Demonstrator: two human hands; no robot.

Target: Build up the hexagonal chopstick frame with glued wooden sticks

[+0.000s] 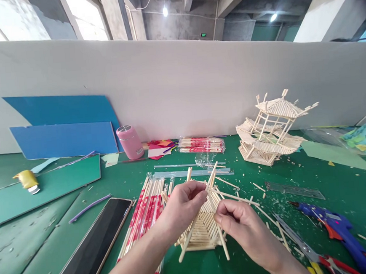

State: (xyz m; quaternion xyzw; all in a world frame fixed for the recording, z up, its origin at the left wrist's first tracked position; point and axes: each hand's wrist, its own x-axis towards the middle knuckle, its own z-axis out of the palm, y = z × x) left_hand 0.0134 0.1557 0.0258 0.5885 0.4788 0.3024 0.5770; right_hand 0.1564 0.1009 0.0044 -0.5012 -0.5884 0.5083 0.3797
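A small roof-like frame of wooden chopsticks point(201, 232) stands in front of me, its base a ring of close-laid sticks and its long sticks leaning together at a peak. My left hand point(186, 202) is closed, thumb and forefinger pinching a chopstick close to the peak. Lower on the right side, my right hand point(240, 223) pinches one of the slanting chopsticks; its fingertips partly cover the grip. Wrapped chopsticks point(147, 207) with red printed bands lie beside my left forearm.
A finished stick pavilion point(269, 130) stands back right. On the right lie a blue glue gun point(332, 222), scissors point(297, 237) and a clear ruler point(295, 190). A phone point(93, 245), pink canister point(129, 142), yellow glue bottle point(28, 181) and blue boards point(66, 140) are left.
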